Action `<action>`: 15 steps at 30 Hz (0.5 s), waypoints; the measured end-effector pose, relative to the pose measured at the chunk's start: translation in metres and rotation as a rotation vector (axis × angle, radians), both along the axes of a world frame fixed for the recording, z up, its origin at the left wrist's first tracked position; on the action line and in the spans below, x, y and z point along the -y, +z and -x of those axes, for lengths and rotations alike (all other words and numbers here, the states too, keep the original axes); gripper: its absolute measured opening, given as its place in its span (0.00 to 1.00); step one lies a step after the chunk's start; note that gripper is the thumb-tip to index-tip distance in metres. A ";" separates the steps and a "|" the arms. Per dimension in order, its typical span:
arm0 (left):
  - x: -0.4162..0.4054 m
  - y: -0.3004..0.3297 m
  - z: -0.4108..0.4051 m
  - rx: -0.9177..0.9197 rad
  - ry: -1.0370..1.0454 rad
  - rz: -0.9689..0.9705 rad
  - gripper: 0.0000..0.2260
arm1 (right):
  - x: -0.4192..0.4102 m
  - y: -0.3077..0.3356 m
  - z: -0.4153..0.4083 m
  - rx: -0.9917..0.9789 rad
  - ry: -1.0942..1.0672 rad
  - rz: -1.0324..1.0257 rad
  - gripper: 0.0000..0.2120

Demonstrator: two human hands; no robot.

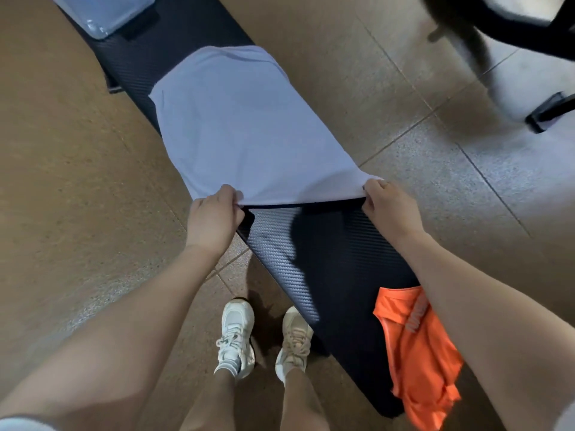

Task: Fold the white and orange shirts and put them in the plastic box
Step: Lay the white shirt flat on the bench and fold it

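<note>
Both hands are on the white shirt (242, 129) now, which lies spread along the black bench (329, 262), its far end toward the plastic box (105, 10) at the top of the bench; the left hand (214, 219) has its fingers curled tight around the near left corner of the hem, and the right hand (389, 206) pinches the near right corner, fingers clamped on the cloth where it runs just off the bench's edge. The near edge looks lifted slightly off the surface, with a dark shadow under it, so this reads as the start of a fold, bringing the hem away toward the far end. To do it well, I'd say keep the two corners level and the hem taut between the hands, so the cloth travels as one flat sheet and doesn't sag in the middle; the shirt already sits a little askew on the narrow bench and overhangs on the right, so the corners want lining up with the far edge rather than with the bench. Lay it down gently and smooth from the crease outward before letting go. The orange shirt (423, 349) waits crumpled at the near end of the bench, beside the right forearm and well apart from the white one, hanging partly over the edge, so it may slip if the bench gets bumped
</note>
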State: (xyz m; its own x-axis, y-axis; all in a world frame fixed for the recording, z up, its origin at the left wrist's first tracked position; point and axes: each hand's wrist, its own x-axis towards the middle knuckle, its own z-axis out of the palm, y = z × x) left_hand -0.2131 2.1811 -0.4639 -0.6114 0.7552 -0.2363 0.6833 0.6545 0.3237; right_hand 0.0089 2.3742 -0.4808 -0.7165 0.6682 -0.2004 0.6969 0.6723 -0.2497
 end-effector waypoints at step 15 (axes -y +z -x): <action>0.026 0.173 0.053 0.332 -0.199 -0.044 0.11 | 0.074 0.171 0.004 -0.203 -0.348 0.147 0.08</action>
